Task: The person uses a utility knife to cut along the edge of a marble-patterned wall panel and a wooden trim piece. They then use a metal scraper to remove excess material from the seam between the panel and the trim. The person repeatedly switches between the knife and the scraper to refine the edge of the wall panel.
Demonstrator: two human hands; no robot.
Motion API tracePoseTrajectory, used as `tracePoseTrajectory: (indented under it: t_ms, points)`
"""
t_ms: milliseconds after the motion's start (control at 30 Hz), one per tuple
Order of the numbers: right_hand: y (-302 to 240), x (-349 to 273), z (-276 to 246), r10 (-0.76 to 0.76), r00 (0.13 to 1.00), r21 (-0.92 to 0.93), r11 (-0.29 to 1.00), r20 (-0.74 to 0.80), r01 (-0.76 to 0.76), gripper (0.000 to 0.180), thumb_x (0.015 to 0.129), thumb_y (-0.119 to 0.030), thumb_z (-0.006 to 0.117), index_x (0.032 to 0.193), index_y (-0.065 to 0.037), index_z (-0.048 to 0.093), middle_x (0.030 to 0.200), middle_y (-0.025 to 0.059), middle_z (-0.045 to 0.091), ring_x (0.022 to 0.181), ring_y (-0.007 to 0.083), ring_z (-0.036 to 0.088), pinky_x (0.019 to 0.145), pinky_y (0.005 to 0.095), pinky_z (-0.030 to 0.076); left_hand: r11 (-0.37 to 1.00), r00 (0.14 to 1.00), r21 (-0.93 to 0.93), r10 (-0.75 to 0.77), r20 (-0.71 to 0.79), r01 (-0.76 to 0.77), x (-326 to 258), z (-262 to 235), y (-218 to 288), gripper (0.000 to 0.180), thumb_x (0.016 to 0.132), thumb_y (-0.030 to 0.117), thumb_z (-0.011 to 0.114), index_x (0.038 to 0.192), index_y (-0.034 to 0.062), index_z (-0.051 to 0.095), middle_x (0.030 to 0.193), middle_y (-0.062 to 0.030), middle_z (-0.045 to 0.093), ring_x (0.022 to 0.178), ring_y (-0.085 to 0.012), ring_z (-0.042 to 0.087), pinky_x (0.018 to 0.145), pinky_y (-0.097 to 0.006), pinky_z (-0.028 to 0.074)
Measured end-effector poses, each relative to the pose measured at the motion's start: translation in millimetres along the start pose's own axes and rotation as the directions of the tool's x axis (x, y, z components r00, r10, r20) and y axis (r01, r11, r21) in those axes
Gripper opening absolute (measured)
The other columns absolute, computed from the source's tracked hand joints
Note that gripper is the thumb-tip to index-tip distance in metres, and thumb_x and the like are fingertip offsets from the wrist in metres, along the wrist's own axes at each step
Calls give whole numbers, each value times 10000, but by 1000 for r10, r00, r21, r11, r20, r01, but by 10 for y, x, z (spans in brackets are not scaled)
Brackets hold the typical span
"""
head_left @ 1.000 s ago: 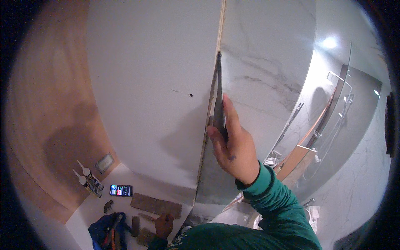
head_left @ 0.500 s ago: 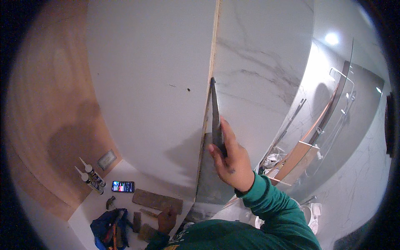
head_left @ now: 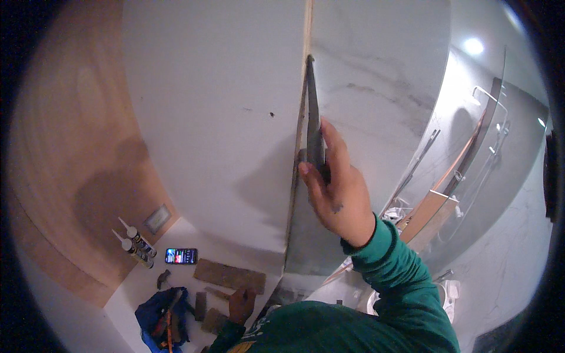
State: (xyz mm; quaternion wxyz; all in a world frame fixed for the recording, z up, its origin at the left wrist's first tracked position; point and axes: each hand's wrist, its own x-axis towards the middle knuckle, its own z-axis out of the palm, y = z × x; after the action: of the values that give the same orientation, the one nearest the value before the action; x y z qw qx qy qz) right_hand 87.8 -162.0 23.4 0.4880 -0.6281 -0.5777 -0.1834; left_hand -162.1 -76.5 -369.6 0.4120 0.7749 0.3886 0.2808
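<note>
Green cloth sleeves lead to both hands. Closed around a long, tapering dark-grey tool [head_left: 314, 109], the right hand [head_left: 342, 203] has its thumb on the left side and its fingers on the right. The tool points away, its far tip at the narrow pale edge [head_left: 307, 35] between a plain white panel [head_left: 212, 70] on the left and a grey-veined marbled panel [head_left: 376, 53] on the right. Low on the near left, the left hand [head_left: 242, 305] is down by the bench [head_left: 126, 300], fingers bent; whether it grips anything I cannot tell.

Just beside it lie a thin brown strip [head_left: 218, 292], a long brown block [head_left: 229, 276] and two shorter blocks, one dark [head_left: 200, 306] and one brown [head_left: 214, 321]. Farther left sit a lit phone [head_left: 181, 256], a blue bag [head_left: 154, 317] with tools in it, and two nozzled cartridges [head_left: 138, 252] side by side. Beyond them rises a wood-toned wall [head_left: 65, 135] bearing a rectangular plate [head_left: 157, 219]. Well apart, on the far right, a bright lamp [head_left: 474, 46] shines near a shower fitting [head_left: 491, 97].
</note>
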Motion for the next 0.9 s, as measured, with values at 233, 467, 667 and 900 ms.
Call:
tracePoseTrajectory:
  t_ms: [233,467,667,900]
  points:
    - [126,-401,160,27,999,7,1000,33,-28,729,976,-75,683,1596,-63,299,1237,349,648,910,428,750,793,397,578,996,998,52,-67,-12,67,3,30,-216,284,965,305,663,1072,47,713,862,-171,721,772,-300,704,708,-412,543]
    - [275,-589,284,-55,998,18,998,15,55,743,975,-113,703,1596,-48,301,1241,343,650,894,449,743,760,411,579,1000,1000,-6,20,-4,-21,43,-22,-162,235,954,262,682,1035,44,713,828,-157,721,721,-272,698,671,-403,539]
    - [291,-761,380,93,991,63,993,93,-99,735,959,-110,678,1599,-81,316,1285,310,643,1022,510,680,842,512,589,1000,1000,-9,-5,30,5,98,28,-148,204,951,237,679,1015,46,710,832,-162,717,722,-284,706,656,-409,542]
    - [340,-913,378,140,985,267,950,100,-162,703,991,-97,630,1599,-62,278,1270,321,642,1048,522,676,871,515,574,989,992,96,117,-41,-113,105,70,18,205,951,237,674,1041,57,711,864,-162,724,743,-290,718,681,-419,559]
